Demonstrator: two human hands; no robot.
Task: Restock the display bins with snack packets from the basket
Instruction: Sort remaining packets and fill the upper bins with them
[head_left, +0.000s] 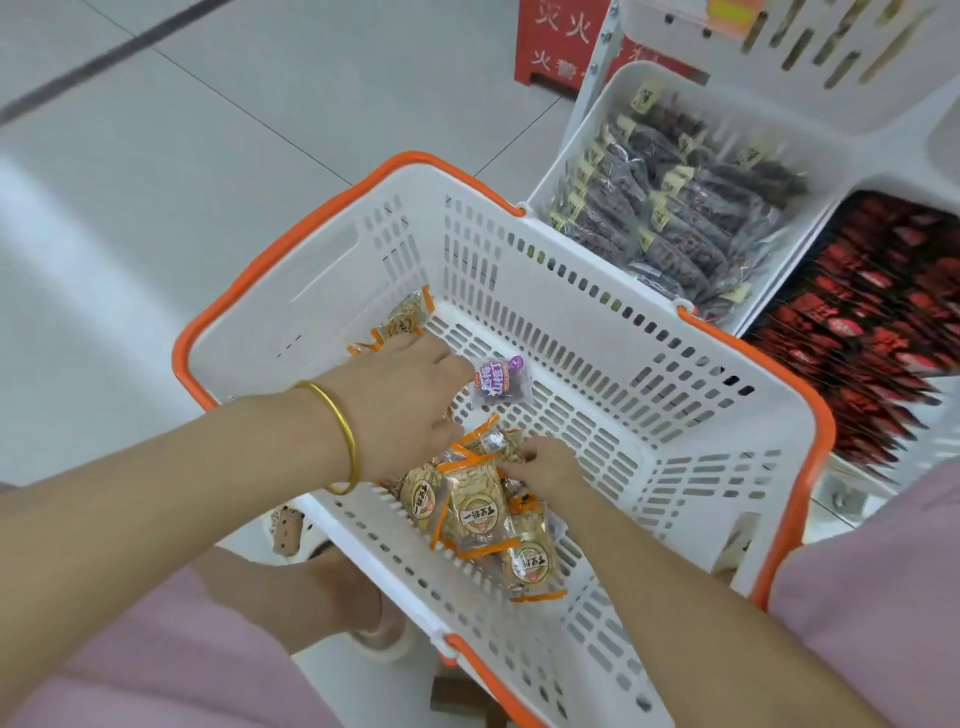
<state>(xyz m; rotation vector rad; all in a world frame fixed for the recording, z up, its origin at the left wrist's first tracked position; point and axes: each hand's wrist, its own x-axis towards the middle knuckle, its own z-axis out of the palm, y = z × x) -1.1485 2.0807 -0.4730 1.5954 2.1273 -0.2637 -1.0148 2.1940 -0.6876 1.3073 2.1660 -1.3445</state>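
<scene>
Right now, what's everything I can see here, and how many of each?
basket: one, white with orange rim, centre.
tan packets: several, orange-edged, piled at basket's near side; a couple in its far-left corner.
purple packet: one, basket middle.
display bins: at least three, white, upper right; one holds dark packets, one red packets.
red sign: one, top.
bangle: one, gold, left wrist.
left hand: pinches purple packet.
right hand: touches tan pile.
</scene>
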